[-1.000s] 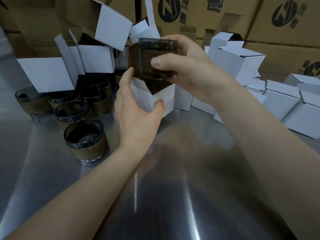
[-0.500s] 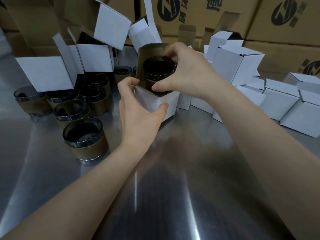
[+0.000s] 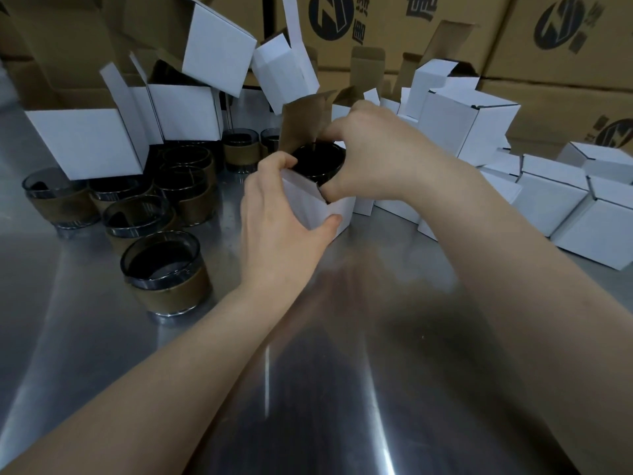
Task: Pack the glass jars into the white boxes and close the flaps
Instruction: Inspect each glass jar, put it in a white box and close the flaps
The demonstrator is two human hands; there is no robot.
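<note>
In the middle of the frame a small white box [image 3: 318, 207] stands on the metal table [image 3: 342, 389] with its top open. Its outside is plain matte white and its inside is raw brown card, which shows on the tall flap [image 3: 305, 121] standing upright at the far side. A glass jar [image 3: 317, 159] sits down inside the box, so that only its round mouth and dark smoky rim show above the card edges; the inside of it reads almost black.

The left hand [image 3: 281, 228] grips the box from the lower left, thumb pressed on the near white face and fingers curled over the left top edge. The right hand [image 3: 373, 156] arches over the opening from the right, thumb at the near right rim and fingertips at the far rim beside the flap, pinching the top of the jar.

At the left of the frame a cluster of loose jars stands on the table. The nearest one [image 3: 164, 272] shows the look best: a clear grey glass wall, a thick base and a brown band wrapped round its lower half. Above them, in the upper left, open white boxes [image 3: 85, 142] lean in a heap. At the right, closed white boxes [image 3: 555, 204] lie together, and brown cartons [image 3: 565, 46] with black logos fill the top edge
</note>
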